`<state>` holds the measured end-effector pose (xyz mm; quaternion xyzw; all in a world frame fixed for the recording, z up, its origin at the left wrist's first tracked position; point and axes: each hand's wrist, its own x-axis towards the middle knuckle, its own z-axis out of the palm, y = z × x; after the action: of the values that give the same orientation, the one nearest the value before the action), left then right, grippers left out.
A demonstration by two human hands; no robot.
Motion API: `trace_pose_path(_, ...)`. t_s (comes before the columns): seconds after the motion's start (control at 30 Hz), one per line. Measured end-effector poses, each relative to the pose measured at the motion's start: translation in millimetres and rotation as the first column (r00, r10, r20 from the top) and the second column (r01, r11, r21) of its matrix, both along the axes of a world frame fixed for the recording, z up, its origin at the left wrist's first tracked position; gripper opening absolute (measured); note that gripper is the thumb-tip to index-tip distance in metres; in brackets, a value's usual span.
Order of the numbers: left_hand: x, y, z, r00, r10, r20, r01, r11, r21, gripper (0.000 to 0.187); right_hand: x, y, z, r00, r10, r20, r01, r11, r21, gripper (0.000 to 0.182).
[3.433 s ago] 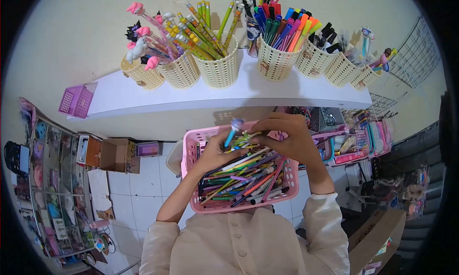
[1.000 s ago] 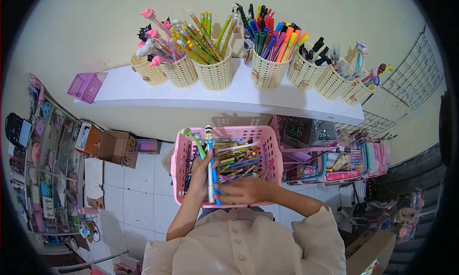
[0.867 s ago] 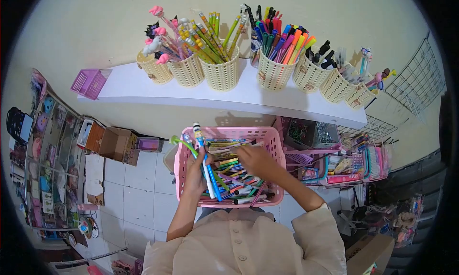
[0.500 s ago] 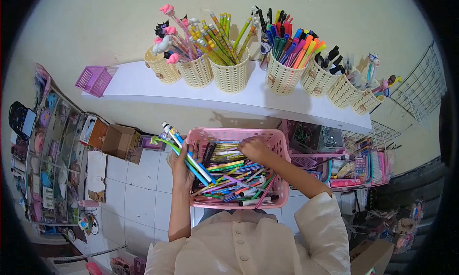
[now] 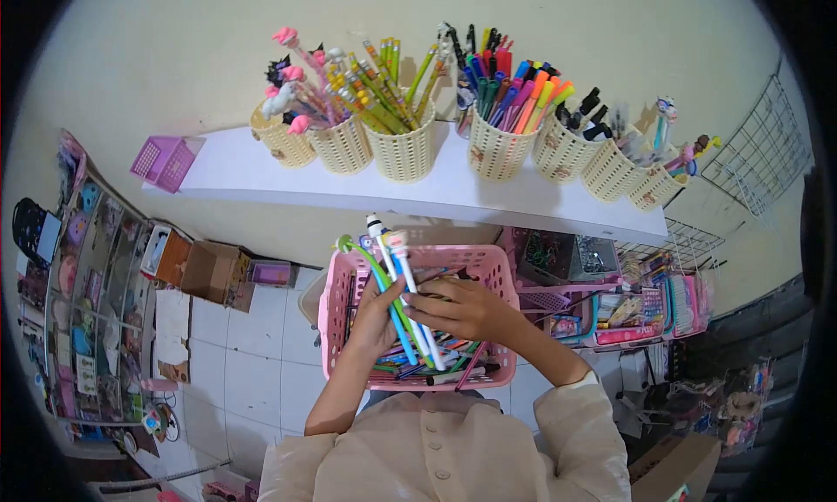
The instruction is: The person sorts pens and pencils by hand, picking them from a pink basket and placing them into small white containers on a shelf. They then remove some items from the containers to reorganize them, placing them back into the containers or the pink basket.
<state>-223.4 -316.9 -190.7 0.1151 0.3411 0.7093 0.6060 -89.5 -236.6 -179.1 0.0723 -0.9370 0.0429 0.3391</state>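
My left hand (image 5: 377, 317) is closed around a bundle of novelty pens, a green one (image 5: 381, 273), a blue one and white ones, tilted over the pink basket (image 5: 333, 345). Their tops poke up past the basket's far rim. My right hand (image 5: 458, 308) has its fingers bent against the bundle, gripping a white pen (image 5: 425, 336) with a pale pink top. The palm side of this hand is hidden. Below both hands the basket holds many loose pens, pencils and markers, including a white marker (image 5: 462, 375) near the front.
On the white shelf (image 5: 288, 188) ahead stand several cream woven cups (image 5: 405, 157) full of pencils, pens and markers, plus a purple basket (image 5: 164, 163). An open cardboard box (image 5: 214, 275) is on the left. Pink baskets of stationery (image 5: 619, 332) are on the right.
My right hand has come out of the basket's pile and moved left onto the pens. My left hand has swung right, carrying the bundle over the basket. The view has shifted slightly.
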Motion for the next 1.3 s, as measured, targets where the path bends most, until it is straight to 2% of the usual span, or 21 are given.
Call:
trace_pose_path(0.2,25.0,20.3,3.6,1.0,0.01,0.03,-0.012,0.996,0.092,0.026,25.8,0.7,-2.2,0.969,-0.246,-0.04,0.247,0.969,0.02,0.03)
trace_pose_path(0.3,49.8,26.9,27.6,0.945,0.153,-0.288,-0.122,0.985,0.124,0.03,46.4,-3.9,0.5,0.942,-0.181,-0.284,0.058,0.919,-0.39,0.037)
trace_pose_path(0.33,55.9,29.1,35.5,0.949,0.128,-0.289,-0.091,0.986,0.137,0.03,51.5,-8.4,7.2,0.935,-0.206,-0.289,0.085,0.921,-0.379,0.037)
trace_pose_path(0.4,66.1,31.3,49.0,0.954,0.139,-0.267,-0.007,0.898,0.439,0.015,57.5,-19.7,23.2,0.854,-0.397,-0.336,-0.104,0.502,-0.858,0.051)
trace_pose_path(0.43,70.8,34.2,52.6,0.934,0.116,-0.339,0.073,0.864,0.498,0.016,69.8,-15.9,26.5,0.962,-0.211,-0.171,-0.097,0.321,-0.942,0.062)
trace_pose_path(0.47,78.6,37.2,56.6,0.933,0.098,-0.345,0.094,0.862,0.498,0.016,77.8,-12.7,29.9,0.957,-0.23,-0.178,-0.097,0.324,-0.941,0.062)
trace_pose_path(0.53,96.0,43.2,65.9,0.754,0.052,-0.654,0.366,0.794,0.485,0.033,91.2,-9.8,34.4,0.98,0.014,0.197,0.185,0.282,-0.941,0.076)
trace_pose_path(0.57,101.8,46.8,71.3,0.584,-0.019,-0.811,0.471,0.822,0.32,0.036,94.9,-5.8,24.2,0.988,-0.102,0.112,0.146,0.458,-0.877,0.071)
trace_pose_path(0.6,110.1,51.7,76.9,0.582,-0.025,-0.813,0.485,0.813,0.322,0.036,103.9,-5.5,26.5,0.987,-0.119,0.109,0.152,0.459,-0.875,0.071)
trace_pose_path(0.67,128.7,64.8,90.9,0.212,0.16,-0.964,0.643,0.72,0.261,0.025,126.6,-4.5,33.1,0.934,-0.278,0.227,0.286,0.195,-0.938,0.056)
trace_pose_path(0.7,136.3,72.6,100.6,0.211,0.159,-0.964,0.654,0.71,0.261,0.025,136.9,-3.5,34.4,0.918,-0.383,0.102,0.315,0.548,-0.775,0.037)
trace_pose_path(0.73,144.4,81.6,112.5,0.113,0.347,-0.931,0.7,0.638,0.322,0.033,145.1,-3.4,43.8,0.913,-0.396,0.099,0.321,0.546,-0.774,0.037)
trace_pose_path(0.8,162.2,96.5,132.8,0.032,0.53,-0.847,0.755,0.543,0.368,0.04,161.0,-1.9,70.6,0.898,-0.441,0.005,0.071,0.133,-0.989,0.021)
trace_pose_path(0.87,180.2,108.6,150.5,0.156,0.547,-0.823,0.727,0.501,0.471,0.056,177.0,7.6,80.8,0.783,-0.581,-0.222,0.102,0.473,-0.875,0.017)
trace_pose_path(0.93,190.7,127.5,176.5,0.189,0.467,-0.864,0.734,0.516,0.441,0.063,192.8,15.4,112.6,0.688,-0.702,-0.185,0.014,0.268,-0.963,0.017)
trace_pose_path(1.0,196.0,152.9,197.1,0.219,0.385,-0.896,0.738,0.535,0.411,0.069,200.7,46.5,136.5,0.537,-0.744,-0.398,-0.155,0.377,-0.913,0.015)
trace_pose_path(1.07,197.0,184.0,203.5,-0.311,0.72,-0.62,0.582,0.66,0.475,0.088,218.6,92.9,143.5,0.439,-0.66,-0.61,-0.262,0.556,-0.789,0.012)
trace_pose_path(1.1,201.7,199.3,202.6,-0.314,0.721,-0.617,0.575,0.662,0.481,0.088,222.7,111.9,148.9,0.447,-0.652,-0.612,-0.263,0.558,-0.787,0.012)
trace_pose_path(1.17,210.4,228.1,198.4,-0.601,0.587,-0.542,0.461,0.809,0.365,0.102,226.1,143.3,157.6,0.341,-0.57,-0.748,-0.369,0.651,-0.663,0.013)
trace_pose_path(1.27,219.0,251.5,203.2,-0.601,0.404,-0.69,0.451,0.884,0.124,0.109,225.1,180.3,151.6,0.362,-0.548,-0.754,-0.336,0.678,-0.653,0.014)
trace_pose_path(1.3,218.6,262.0,203.0,-0.511,0.375,-0.773,0.479,0.872,0.106,0.102,222.8,183.4,151.1,0.379,-0.614,-0.693,-0.282,0.636,-0.718,0.014)
